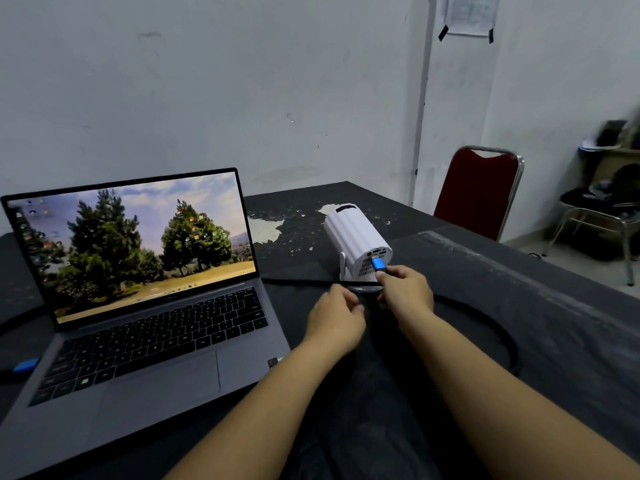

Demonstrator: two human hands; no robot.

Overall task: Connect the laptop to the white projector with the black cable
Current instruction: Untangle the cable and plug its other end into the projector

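Note:
The grey laptop (145,341) stands open at the left, its screen showing trees. A blue plug (26,365) sits at its left edge. The white projector (353,233) rests on its stand at the table's middle, rear ports facing me. My right hand (405,289) pinches the black cable's other blue plug (378,264), whose tip is at the projector's rear port. The black cable (498,327) loops over the table to the right. My left hand (337,317) hovers just in front of the projector's base, fingers curled, holding nothing that I can see.
The table (519,278) has a dark cover with pale worn patches behind the projector. A red chair (478,192) stands past the table's far right edge. More chairs with dark bags (602,202) are at the far right by the wall.

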